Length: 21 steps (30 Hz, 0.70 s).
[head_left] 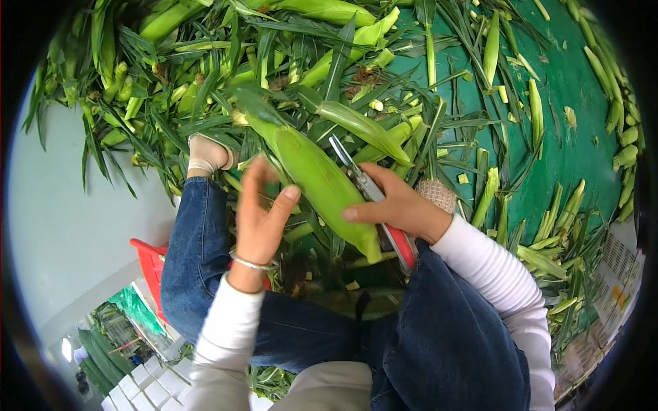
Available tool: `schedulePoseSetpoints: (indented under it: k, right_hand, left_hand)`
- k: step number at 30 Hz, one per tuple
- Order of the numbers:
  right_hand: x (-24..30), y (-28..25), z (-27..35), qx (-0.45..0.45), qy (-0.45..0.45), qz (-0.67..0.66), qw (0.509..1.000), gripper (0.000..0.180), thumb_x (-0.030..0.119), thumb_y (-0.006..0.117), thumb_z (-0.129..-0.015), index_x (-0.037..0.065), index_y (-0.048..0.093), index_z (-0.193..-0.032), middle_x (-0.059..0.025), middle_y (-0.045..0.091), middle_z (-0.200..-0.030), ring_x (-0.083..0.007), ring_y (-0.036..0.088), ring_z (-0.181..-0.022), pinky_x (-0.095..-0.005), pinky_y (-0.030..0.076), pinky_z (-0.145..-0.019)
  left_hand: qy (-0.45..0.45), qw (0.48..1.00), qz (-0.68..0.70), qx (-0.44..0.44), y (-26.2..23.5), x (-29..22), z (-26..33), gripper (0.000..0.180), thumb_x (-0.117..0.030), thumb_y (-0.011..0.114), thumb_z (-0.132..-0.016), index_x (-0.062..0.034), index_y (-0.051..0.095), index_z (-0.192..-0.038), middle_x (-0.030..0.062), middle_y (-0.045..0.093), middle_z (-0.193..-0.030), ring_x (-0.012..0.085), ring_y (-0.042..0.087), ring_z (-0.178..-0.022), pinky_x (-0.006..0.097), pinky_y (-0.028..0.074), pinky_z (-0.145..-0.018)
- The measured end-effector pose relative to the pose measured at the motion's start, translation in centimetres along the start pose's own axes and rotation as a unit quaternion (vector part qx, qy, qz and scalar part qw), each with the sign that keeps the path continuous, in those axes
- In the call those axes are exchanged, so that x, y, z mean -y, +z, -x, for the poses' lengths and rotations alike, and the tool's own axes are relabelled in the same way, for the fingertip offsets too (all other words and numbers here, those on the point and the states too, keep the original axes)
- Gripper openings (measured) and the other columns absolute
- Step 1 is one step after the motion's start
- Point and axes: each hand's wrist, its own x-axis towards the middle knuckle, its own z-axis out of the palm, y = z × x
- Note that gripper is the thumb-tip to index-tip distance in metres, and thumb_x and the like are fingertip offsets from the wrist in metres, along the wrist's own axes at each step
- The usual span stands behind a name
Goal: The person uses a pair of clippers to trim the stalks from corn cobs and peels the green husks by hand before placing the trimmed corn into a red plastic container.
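Note:
A green ear of corn in its husk slants across the middle, in front of my lap. My right hand is closed round a pair of pruning shears with grey and red handles. Its thumb lies on the husk near the ear's lower end, and the blades point up and left along the ear's side. My left hand, slightly blurred, is on the ear's left side with thumb and fingers apart. I cannot tell whether its fingertips touch the husk.
Unhusked corn and long leaves are heaped at the far left. Loose husk leaves and cut stalk pieces litter the green floor. Ears stand in a row along the right edge. A red stool shows beside my left leg.

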Motion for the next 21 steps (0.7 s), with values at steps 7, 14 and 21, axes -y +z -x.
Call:
schedulePoseSetpoints:
  k: [7,14,21]
  right_hand:
    - [2.2,-1.0,2.3,0.047,-0.024,0.306,0.951,0.063,0.021,0.075,-0.071,-0.001,0.047,-0.123,-0.0131,0.058,-0.109,-0.0222,0.058,-0.098,-0.0316,0.045,-0.087]
    - [3.2,-0.3,1.2,-0.03,-0.154,0.496,0.854,0.044,0.02,0.067,-0.065,-0.002,0.051,-0.099,-0.0219,0.055,-0.089,-0.0388,0.056,-0.085,-0.0437,0.045,-0.076]
    - [2.0,0.0,0.7,-0.072,-0.122,0.4,0.906,0.034,0.013,0.064,-0.069,0.001,0.055,-0.099,-0.0117,0.058,-0.073,-0.0256,0.058,-0.066,-0.0353,0.047,-0.063]
  left_hand:
    - [-0.108,0.976,0.186,0.042,2.1,-0.9,-0.8,0.049,-0.014,0.07,-0.082,0.0004,0.049,-0.124,0.006,0.061,-0.104,0.0137,0.057,-0.093,0.028,0.046,-0.084]
    - [0.086,0.975,-0.194,0.072,-0.2,-1.1,-0.7,0.063,-0.009,0.077,-0.07,0.002,0.049,-0.125,0.0151,0.061,-0.108,0.025,0.06,-0.097,0.032,0.047,-0.087]
    - [0.16,0.939,-0.276,0.126,-0.9,-2.3,-1.5,0.063,-0.009,0.077,-0.067,0.0011,0.051,-0.123,0.0152,0.06,-0.102,0.0304,0.06,-0.094,0.034,0.048,-0.083]
